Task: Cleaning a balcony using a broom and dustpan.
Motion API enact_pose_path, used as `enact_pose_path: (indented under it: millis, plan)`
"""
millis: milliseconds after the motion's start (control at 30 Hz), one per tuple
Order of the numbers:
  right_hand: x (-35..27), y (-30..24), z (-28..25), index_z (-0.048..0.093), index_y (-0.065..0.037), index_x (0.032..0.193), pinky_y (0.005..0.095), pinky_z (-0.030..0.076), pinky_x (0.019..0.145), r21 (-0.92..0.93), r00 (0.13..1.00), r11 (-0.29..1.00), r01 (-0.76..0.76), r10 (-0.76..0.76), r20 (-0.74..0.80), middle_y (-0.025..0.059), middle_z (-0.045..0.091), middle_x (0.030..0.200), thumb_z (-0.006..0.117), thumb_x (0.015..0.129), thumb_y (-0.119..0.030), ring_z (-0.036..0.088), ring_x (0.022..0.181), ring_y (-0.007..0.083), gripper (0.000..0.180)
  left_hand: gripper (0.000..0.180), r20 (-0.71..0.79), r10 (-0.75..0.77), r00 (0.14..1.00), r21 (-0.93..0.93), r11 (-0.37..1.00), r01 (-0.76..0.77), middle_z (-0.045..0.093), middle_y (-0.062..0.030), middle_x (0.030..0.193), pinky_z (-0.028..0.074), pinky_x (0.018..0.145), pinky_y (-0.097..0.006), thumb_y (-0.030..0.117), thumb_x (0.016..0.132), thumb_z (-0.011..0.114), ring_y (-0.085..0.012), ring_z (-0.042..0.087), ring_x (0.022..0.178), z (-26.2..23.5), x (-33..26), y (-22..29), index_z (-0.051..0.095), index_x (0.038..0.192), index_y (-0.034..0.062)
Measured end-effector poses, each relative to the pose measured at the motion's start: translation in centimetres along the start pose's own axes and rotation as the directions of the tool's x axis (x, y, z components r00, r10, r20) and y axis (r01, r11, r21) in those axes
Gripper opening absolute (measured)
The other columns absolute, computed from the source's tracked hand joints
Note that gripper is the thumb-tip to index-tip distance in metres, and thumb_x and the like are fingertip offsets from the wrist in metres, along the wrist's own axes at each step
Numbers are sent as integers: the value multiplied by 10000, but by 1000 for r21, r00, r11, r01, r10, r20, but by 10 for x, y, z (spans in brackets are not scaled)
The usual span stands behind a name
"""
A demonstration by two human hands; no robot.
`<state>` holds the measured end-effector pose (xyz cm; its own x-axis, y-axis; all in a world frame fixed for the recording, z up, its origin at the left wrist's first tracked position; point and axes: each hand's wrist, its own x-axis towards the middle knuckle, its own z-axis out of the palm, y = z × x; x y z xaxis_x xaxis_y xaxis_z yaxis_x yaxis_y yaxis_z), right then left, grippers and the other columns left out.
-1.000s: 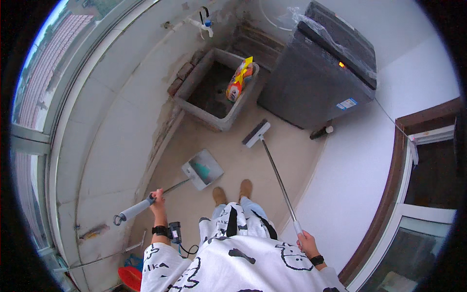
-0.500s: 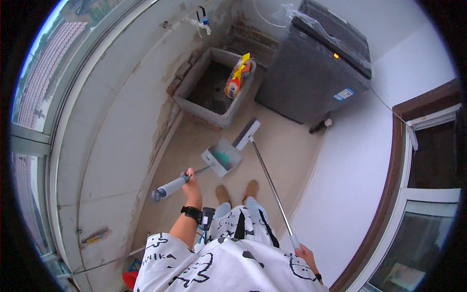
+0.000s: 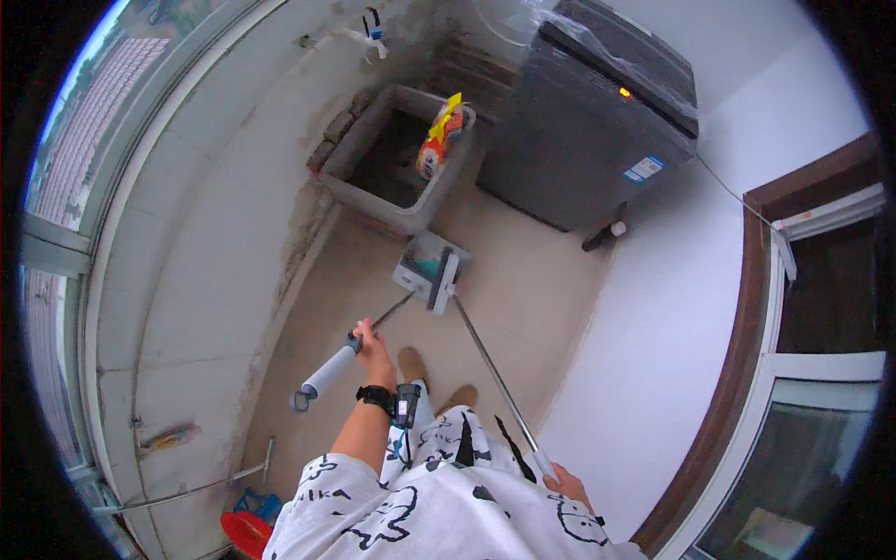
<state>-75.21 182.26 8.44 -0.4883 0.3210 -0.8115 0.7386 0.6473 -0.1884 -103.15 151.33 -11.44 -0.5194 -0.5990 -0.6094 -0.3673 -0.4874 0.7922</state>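
Observation:
My left hand [image 3: 373,352] is wrapped round the handle of a grey-and-white dustpan [image 3: 408,280], whose pan rests on the floor just in front of the stone basin. Something green shows inside the pan. My right hand [image 3: 567,485], low at the right, grips the end of a long metal broom handle [image 3: 493,371]. The broom head [image 3: 442,282], white with dark bristles, lies across the right side of the pan. From this view I cannot tell whether the bristles touch the pan's floor.
A stone basin [image 3: 371,207] holds an orange-and-yellow bag [image 3: 437,142]. To its right stands a dark appliance [image 3: 569,140] partly draped in clear plastic. A tap [image 3: 371,37] juts from the left wall. A dark pipe stub [image 3: 602,237] is by the right wall, and a red object [image 3: 246,532] sits lower left.
The broom head has moved left and down, from beside the pan's far right corner to across the pan. The pan has shifted toward the basin. My right hand has moved slightly left.

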Motion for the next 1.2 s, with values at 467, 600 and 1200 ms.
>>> enact_pose_path:
  millis: [467,600,1200]
  plan:
    - [-85,63,-34,498,-164,1103,407,442,573,-440,994,898,-22,-25,-102,150,600,757,507,812,-352,589,669,324,347,179,-21,59,998,15,998,-59,579,4,940,347,566,-220,292,833,536,-62,433,675,6,9,2,495,879,124]
    - [-94,91,-36,511,-146,1044,392,429,476,-495,989,869,-10,-65,-135,127,578,641,559,777,-353,569,551,321,342,163,35,30,999,-21,999,-29,585,5,899,354,557,-222,279,830,543,-62,447,673,0,9,5,501,861,124]
    - [16,38,-15,297,-53,1303,345,476,555,150,995,988,-30,44,-90,200,597,829,572,741,-201,594,593,261,643,163,179,273,945,56,956,-287,621,-33,883,348,497,-194,169,845,532,-49,461,614,-135,33,88,479,694,138]
